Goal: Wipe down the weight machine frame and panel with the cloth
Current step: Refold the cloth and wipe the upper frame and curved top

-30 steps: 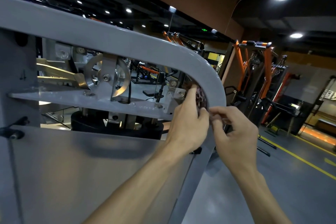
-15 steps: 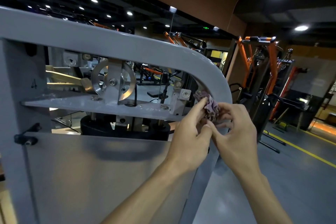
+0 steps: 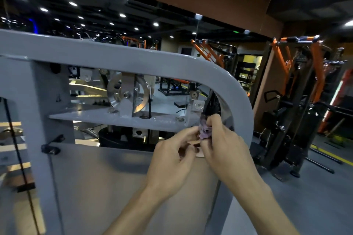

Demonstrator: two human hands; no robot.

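Observation:
The grey weight machine frame [image 3: 133, 59] arches across the view and bends down on the right. Below it is a flat grey panel [image 3: 107, 187], and a shelf with a metal pulley [image 3: 128, 95] sits inside the opening. A small crumpled purple cloth [image 3: 204, 131] is bunched between both hands, just inside the frame's curved corner. My right hand [image 3: 225, 147] pinches the cloth from the right and above. From the left, my left hand [image 3: 172, 160] holds it with its fingertips. Most of the cloth is hidden by the fingers.
Black and orange gym machines [image 3: 298, 101] stand to the right on a grey floor with a yellow line [image 3: 328, 154]. A black cable [image 3: 17, 154] runs down the left side. A black knob [image 3: 50, 149] sticks out at the panel's upper left corner.
Both hands have come down with the cloth from the inside of the frame's curve to just above the panel's top edge. The view has tilted upward.

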